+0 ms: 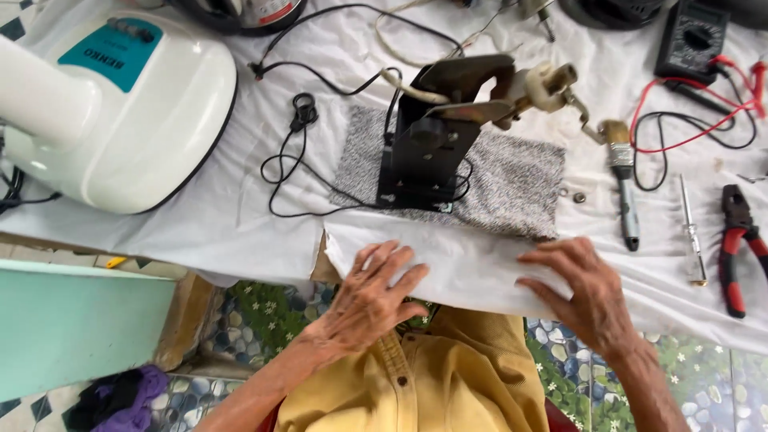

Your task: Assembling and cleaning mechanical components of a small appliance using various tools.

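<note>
Both hands lie flat, fingers spread, holding nothing: left hand (374, 292) and right hand (582, 290) press the white cloth (464, 268) at the worktop (240, 232) edge, near the black bracket (428, 144).

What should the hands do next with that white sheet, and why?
Probably smooth the white sheet flat. Both the left hand and right hand rest open on it at the table edge, below the black metal part on the grey cloth.

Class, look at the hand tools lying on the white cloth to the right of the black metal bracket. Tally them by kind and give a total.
Paintbrush: 1
Screwdriver: 1
Red-handled pliers: 1
Total: 3
</note>
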